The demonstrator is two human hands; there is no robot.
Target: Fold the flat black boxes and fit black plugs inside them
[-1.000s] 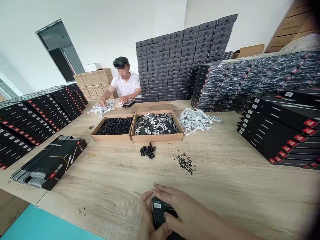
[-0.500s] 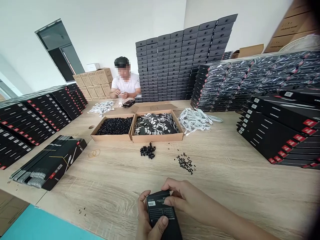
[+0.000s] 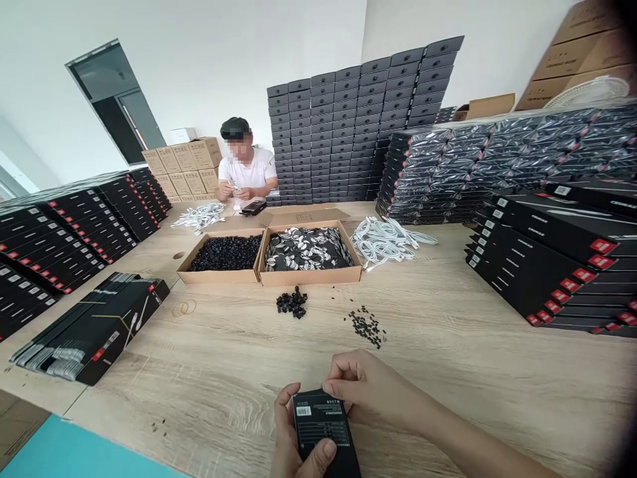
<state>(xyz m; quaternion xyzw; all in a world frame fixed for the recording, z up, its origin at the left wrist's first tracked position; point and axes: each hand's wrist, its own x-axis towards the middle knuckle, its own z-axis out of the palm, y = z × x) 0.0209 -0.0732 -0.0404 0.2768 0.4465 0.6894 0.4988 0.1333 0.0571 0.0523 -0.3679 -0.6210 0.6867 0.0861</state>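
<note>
My left hand (image 3: pixel 297 431) grips the lower left side of a black retail box (image 3: pixel 322 425), with the thumb across its face. A white barcode label and small printed text show on that box. My right hand (image 3: pixel 365 385) holds the box's top edge with curled fingers. Both hands are low over the light wood table (image 3: pixel 448 392). Ahead of them lie a small heap of black pieces (image 3: pixel 291 303) and a looser scatter of black pieces (image 3: pixel 365 328).
Two cardboard trays (image 3: pixel 308 279) hold black pieces and black-and-white packets. White cables (image 3: pixel 385 240) lie beside them. A seated person (image 3: pixel 246 169) handles something small at the far end. Stacks of black boxes (image 3: pixel 547 252) line both sides, with rubber bands (image 3: pixel 184 308) at left.
The black box has turned slightly in my hands, and my right hand has shifted up to its top edge. The view has tilted a little. The seated person's hands are raised together.
</note>
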